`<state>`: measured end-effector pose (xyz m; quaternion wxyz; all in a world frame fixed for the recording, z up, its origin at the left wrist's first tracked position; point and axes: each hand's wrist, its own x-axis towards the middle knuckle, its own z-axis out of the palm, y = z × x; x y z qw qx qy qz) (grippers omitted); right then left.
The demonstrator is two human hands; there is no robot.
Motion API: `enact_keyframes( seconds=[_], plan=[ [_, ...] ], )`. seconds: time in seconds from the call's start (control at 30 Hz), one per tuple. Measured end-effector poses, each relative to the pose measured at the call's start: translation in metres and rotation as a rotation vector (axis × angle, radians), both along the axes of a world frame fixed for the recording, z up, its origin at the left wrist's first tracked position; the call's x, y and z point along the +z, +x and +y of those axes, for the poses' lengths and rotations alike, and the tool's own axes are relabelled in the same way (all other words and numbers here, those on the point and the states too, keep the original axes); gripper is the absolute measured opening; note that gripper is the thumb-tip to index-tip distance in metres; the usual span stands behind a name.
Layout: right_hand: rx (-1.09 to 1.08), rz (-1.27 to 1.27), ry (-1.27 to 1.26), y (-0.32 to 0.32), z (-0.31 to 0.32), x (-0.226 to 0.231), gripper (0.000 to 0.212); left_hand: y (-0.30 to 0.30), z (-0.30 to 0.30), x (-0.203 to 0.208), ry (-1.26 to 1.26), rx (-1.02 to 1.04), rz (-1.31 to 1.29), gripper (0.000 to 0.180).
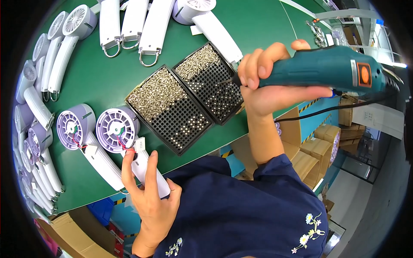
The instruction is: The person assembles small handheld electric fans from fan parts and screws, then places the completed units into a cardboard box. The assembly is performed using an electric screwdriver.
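Note:
A white-and-lilac handheld fan (106, 134) lies under my left hand (152, 202), its round housing open at the spokes, with red wires and a white tag at the neck. My left index and middle fingers press on its neck and handle, and the thumb is at the handle's right side. Held in my right hand (266, 88) is a teal electric screwdriver (316, 69), roughly level, its bit pointing left over the right black screw tray (211, 79). Beside that tray sits the left black screw tray (165, 122). Small silver screws heap at their far ends; some stand in holes.
A second open fan (76, 124) lies just left of mine. More fans (79, 21) line the green table's (92, 69) left and far sides. A black cable (318, 112) trails from the screwdriver. Cardboard boxes (316, 150) stand below the table at right, and another box (77, 232) at lower left.

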<state>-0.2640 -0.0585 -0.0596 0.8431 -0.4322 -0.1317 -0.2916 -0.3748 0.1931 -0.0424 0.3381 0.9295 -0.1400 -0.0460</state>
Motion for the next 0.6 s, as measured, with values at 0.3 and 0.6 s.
enact_keyframes(
  seconds=[0.3, 0.6],
  plan=[
    [-0.057, -0.029, -0.096, -0.006, 0.011, 0.008, 0.103, -0.004, 0.006, 0.004, -0.063, -0.04, 0.045, 0.063],
    [0.117, -0.19, -0.24, -0.022, 0.077, 0.067, 0.073, -0.01, 0.015, 0.002, -0.159, -0.102, 0.081, 0.057]
  ],
)
